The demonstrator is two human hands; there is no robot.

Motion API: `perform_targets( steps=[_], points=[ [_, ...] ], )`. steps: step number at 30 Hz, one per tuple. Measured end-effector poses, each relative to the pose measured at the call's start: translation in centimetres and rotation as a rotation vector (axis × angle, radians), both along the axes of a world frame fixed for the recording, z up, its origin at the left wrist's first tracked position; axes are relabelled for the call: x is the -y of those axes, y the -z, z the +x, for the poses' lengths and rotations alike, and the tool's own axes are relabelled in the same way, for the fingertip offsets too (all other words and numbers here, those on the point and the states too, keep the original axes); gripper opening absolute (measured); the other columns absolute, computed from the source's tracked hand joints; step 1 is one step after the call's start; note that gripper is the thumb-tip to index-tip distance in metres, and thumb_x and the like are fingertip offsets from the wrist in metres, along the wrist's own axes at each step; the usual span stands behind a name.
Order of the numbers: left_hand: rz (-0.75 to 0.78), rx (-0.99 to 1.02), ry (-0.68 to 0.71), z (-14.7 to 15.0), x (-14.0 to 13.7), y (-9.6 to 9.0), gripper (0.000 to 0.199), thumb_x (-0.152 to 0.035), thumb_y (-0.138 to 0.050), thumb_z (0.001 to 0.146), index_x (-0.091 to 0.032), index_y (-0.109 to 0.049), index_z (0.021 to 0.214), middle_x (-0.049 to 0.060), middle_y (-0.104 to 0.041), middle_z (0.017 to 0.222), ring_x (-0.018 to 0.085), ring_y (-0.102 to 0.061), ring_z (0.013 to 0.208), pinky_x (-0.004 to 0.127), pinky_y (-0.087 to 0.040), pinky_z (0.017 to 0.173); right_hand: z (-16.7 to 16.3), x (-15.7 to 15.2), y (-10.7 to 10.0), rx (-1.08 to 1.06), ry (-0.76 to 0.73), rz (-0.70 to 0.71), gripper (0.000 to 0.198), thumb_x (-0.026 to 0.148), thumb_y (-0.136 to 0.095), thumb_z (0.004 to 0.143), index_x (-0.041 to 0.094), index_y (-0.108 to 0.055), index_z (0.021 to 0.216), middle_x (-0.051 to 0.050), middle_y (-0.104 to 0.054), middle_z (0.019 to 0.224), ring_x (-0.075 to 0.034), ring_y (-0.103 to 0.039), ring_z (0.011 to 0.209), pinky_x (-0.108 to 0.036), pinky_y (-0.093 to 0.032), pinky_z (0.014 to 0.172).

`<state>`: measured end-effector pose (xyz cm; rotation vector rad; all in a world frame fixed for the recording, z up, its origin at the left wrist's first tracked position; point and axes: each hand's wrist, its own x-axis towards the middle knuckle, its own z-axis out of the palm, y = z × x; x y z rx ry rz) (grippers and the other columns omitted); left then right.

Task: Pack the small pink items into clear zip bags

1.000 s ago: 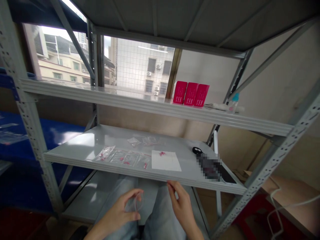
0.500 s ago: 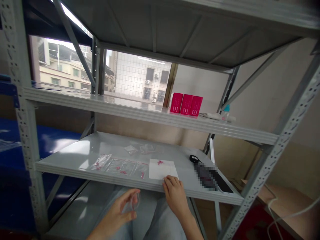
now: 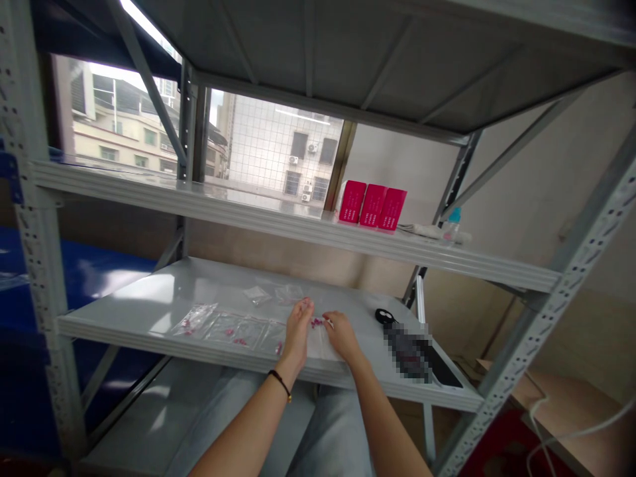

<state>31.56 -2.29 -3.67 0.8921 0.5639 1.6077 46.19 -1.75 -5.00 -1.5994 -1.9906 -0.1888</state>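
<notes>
My left hand (image 3: 298, 334) is over the left part of a white sheet of paper (image 3: 320, 346), its fingers closed. A small clear plastic bag is in it; only a pinkish edge shows near the fingertips, and the rest is hidden. Beside a little heap of small pinkish-red pieces (image 3: 317, 322) on the paper is my right hand (image 3: 342, 336), fingers bent and slightly apart, fingertips close to the heap. Left of the paper lies a row of clear bags (image 3: 243, 329) with similar red pieces inside.
Further back on the shelf (image 3: 144, 301) lie flat clear bags (image 3: 257, 295). On the right are a black round item (image 3: 384, 317) and a blurred dark object (image 3: 410, 351). Several pink boxes (image 3: 372, 205) and a blue-capped bottle (image 3: 451, 225) stand on the shelf above.
My left hand, with the clear bag, has risen from below the shelf edge to the paper. My right hand has moved from the paper's front edge up to the red pieces.
</notes>
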Motion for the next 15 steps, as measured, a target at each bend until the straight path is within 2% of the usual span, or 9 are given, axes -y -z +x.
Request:
perform_targets(
  steps=[4,9,15],
  points=[
    [-0.024,-0.038,-0.041,1.2,-1.9,1.3,0.041,-0.048,-0.073,0.076,-0.020,-0.068,0.105,0.008,-0.067,0.109,0.023,-0.059,0.109,0.033,-0.041,0.094,0.3,-2.4,0.4,0.026,-0.042,-0.061,0.024,0.013,-0.050,0.090,0.017,-0.072,0.099,-0.007,-0.072,0.098,-0.021,-0.061,0.095,-0.029,-0.041,0.088],
    [-0.026,-0.087,-0.042,1.2,-2.4,2.5,0.043,-0.046,-0.078,0.072,-0.019,-0.069,0.104,0.008,-0.069,0.108,0.023,-0.060,0.106,0.033,-0.042,0.093,0.7,-2.6,1.0,0.041,-0.038,-0.084,0.022,0.021,-0.051,0.093,0.018,-0.072,0.095,-0.007,-0.071,0.095,-0.022,-0.060,0.093,-0.028,-0.040,0.085],
    [-0.014,-0.107,-0.032,1.3,-2.1,2.9,0.046,-0.046,-0.079,0.070,-0.019,-0.068,0.105,0.008,-0.069,0.105,0.023,-0.063,0.101,0.033,-0.044,0.090,0.5,-2.7,1.3,0.076,-0.047,-0.095,0.023,0.023,-0.051,0.094,0.020,-0.074,0.096,-0.007,-0.071,0.093,-0.021,-0.060,0.093,-0.027,-0.040,0.085]
  ],
)
